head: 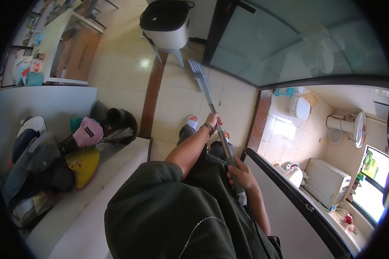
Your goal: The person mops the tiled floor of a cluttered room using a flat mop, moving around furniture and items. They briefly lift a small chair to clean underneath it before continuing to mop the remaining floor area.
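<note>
Both my hands grip a long mop (225, 142) with a metal pole and grey plastic fittings. My left hand (214, 121) wraps around the middle of the pole, with a bracelet at its wrist. Nearer my body, my right hand (239, 173) closes around the thick grey handle grip. The pole slants away from me down to a grey mop head (200, 76), slightly blurred, over the tiled floor (178, 94). My slippered feet (192, 121) stand beneath the pole, the right one partly hidden by it.
A white appliance with a black lid (164, 35) stands on a grey stool (178, 56) ahead. Dark-framed glass (288, 48) and a washroom with a pedestal basin (347, 124) lie right. Left, caps (88, 132) rest by a white ledge (116, 168); a cardboard box (76, 55) sits beyond.
</note>
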### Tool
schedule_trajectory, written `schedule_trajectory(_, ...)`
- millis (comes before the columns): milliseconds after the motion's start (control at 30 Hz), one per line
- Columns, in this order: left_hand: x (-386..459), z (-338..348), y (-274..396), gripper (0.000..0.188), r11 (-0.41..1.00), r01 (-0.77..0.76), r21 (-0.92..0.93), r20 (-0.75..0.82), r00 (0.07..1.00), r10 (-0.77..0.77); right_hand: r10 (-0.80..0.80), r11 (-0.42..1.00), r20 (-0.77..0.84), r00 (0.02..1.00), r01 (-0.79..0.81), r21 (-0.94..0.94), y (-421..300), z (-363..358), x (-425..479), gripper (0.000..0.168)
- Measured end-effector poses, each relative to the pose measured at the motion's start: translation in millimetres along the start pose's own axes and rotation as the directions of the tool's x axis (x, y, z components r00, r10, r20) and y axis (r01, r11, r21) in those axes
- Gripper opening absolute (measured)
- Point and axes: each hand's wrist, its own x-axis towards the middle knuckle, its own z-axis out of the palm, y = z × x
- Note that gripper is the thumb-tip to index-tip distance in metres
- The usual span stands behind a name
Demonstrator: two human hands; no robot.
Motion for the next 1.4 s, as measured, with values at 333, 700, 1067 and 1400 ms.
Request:
schedule_trajectory(333, 41, 26, 116, 0.027, 0.980, 0.012, -0.201, 0.098, 0.995, 0.008, -0.021, 0.938, -0.045, 0.999, 0.004, -0.345, -112, 16, 50, 0.064)
schedule_trajectory(700, 139, 16, 233, 0.012, 0.993, -0.106, -0.057, -0.075, 0.992, 0.102, -0.143, 0.735, 0.084, 0.986, 0.162, -0.659, -181, 12, 192, 0.063)
schedule_trajectory(1067, 164, 15, 202, 0.021, 0.599, 0.048, 0.799, -0.361, 0.835, 0.415, -0.404, 0.068, 0.419, 0.813, -0.430, 0.900, -39, 0, 275, 0.049)
schedule_trajectory(1400, 138, 25, 125, 0.031, 0.267, 0.277, 0.923, -0.362, 0.861, 0.357, -0.463, -0.339, 0.189, 0.866, -0.370, 0.865, 45, -4, 244, 0.049)
